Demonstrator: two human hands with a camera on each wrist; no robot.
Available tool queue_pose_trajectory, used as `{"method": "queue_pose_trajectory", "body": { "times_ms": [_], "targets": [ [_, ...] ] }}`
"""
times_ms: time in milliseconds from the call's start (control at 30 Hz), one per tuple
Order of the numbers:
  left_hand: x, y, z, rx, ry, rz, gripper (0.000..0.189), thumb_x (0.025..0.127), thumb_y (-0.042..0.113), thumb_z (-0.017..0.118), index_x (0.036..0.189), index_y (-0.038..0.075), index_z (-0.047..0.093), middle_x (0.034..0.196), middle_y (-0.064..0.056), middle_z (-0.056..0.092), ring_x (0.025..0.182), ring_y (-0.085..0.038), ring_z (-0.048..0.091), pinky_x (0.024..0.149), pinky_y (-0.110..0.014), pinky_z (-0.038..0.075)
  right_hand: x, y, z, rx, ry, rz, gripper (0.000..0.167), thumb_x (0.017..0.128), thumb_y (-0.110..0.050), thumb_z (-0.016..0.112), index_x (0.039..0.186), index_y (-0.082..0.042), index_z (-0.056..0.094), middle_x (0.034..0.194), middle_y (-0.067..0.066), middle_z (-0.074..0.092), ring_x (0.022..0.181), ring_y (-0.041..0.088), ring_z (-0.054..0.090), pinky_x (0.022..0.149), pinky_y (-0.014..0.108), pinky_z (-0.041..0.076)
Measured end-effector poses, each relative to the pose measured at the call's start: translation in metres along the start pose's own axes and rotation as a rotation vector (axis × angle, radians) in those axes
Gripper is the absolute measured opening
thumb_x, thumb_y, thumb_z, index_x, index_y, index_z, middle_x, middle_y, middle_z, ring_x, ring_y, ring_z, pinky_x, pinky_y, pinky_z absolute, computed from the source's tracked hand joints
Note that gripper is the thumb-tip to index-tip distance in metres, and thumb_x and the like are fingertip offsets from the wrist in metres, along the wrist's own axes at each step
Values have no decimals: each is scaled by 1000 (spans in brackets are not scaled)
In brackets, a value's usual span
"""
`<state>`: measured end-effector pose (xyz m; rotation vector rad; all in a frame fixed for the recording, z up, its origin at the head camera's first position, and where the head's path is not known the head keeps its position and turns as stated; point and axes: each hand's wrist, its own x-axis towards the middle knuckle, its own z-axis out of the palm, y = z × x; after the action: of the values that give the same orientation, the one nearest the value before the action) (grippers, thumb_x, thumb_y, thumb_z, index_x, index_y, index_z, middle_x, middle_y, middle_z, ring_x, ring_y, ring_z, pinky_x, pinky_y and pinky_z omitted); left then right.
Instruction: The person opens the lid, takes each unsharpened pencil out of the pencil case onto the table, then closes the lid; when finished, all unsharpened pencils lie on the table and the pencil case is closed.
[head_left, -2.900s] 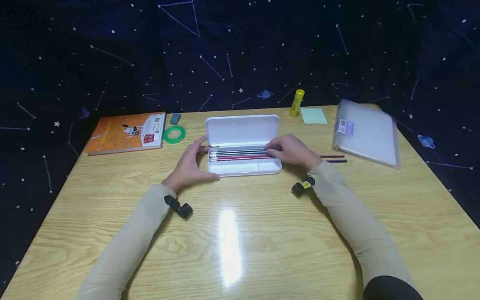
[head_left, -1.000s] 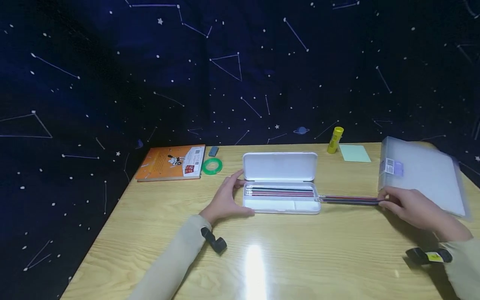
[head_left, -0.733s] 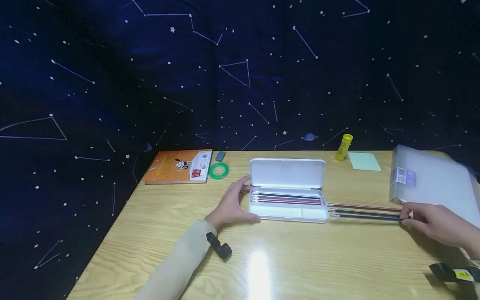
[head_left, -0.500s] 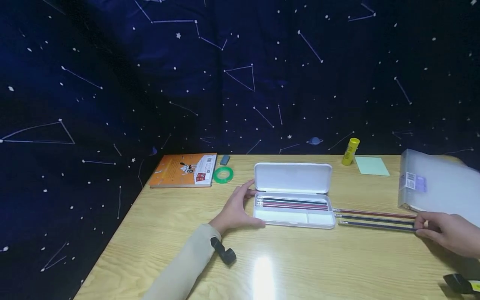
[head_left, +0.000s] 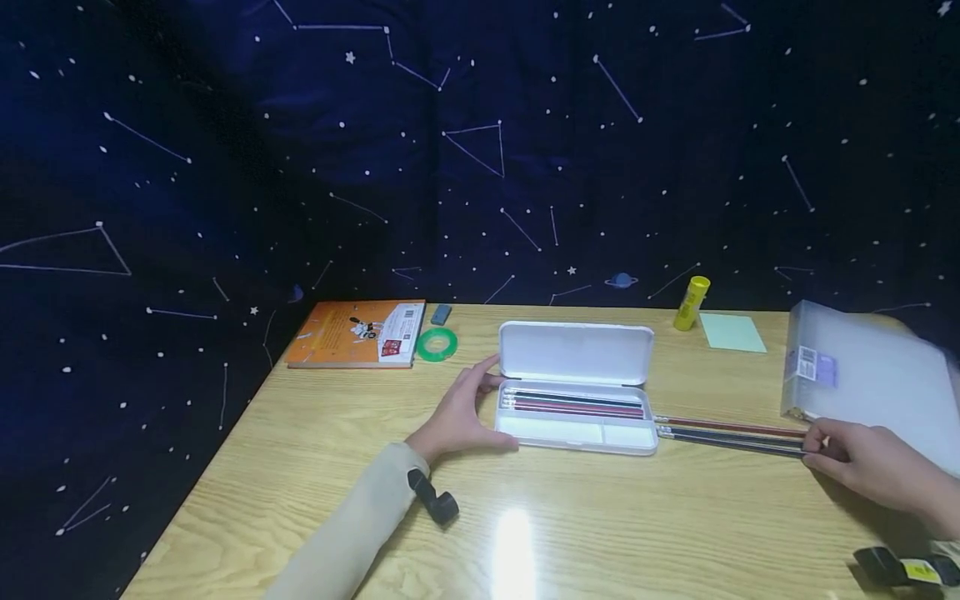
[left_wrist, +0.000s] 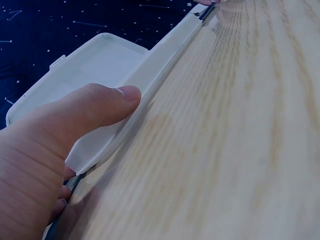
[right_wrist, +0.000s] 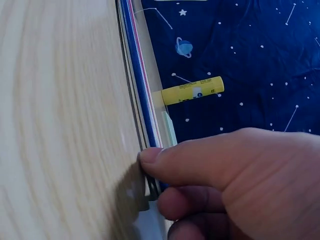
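A white pencil case (head_left: 558,430) lies with its lid (head_left: 576,352) raised, several dark and red pencils (head_left: 577,406) in its back compartment. My left hand (head_left: 457,421) grips its left end; in the left wrist view the thumb (left_wrist: 112,102) presses the front wall. Right of the case, several loose pencils (head_left: 731,437), one reddish and others dark, lie lengthwise with their eraser ends close to its right edge. My right hand (head_left: 870,461) pinches their far ends; in the right wrist view the thumb (right_wrist: 170,162) lies against the pencils (right_wrist: 141,100), and the fingers curl beneath.
A clear folder (head_left: 873,379) lies just behind my right hand. Behind the case stand a yellow glue stick (head_left: 692,303) and pale green sticky notes (head_left: 732,332). To the left are an orange book (head_left: 352,335), a green tape roll (head_left: 437,344) and a blue eraser (head_left: 441,314).
My right hand has moved from the pencils in the case to the loose ones at right. Those fanned apart, and the dark ones now lie closer together. My left hand keeps its grip.
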<state>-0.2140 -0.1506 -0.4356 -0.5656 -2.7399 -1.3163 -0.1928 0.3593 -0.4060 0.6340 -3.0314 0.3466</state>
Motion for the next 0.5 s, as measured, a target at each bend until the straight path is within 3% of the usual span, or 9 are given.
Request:
{"method": "queue_pose_trajectory", "body": {
  "times_ms": [200, 367, 500],
  "targets": [
    [2, 0, -1, -3, 2, 8, 125, 48, 43, 94, 151, 25, 26, 128, 10, 60, 115, -12, 49, 107, -38, 38, 3, -2, 2, 1, 38, 7, 21, 80, -7, 74, 79, -15, 54, 57, -14, 43, 52, -2, 31, 51, 22, 29],
    [0, 0, 1, 3, -3, 2, 126, 48, 44, 94, 152, 23, 25, 128, 11, 60, 116, -12, 50, 108, -37, 38, 4, -3, 8, -1, 150, -30, 28, 73, -4, 77, 76, -16, 52, 57, -15, 38, 53, -3, 28, 51, 22, 27],
    [0, 1, 2, 1, 4, 0, 125, 48, 42, 94, 151, 22, 27, 128, 10, 60, 116, -12, 50, 108, -36, 38, 6, -5, 10, 8, 173, -39, 27, 74, -3, 75, 78, -16, 52, 58, -14, 38, 53, -3, 27, 49, 22, 25]
  ]
}}
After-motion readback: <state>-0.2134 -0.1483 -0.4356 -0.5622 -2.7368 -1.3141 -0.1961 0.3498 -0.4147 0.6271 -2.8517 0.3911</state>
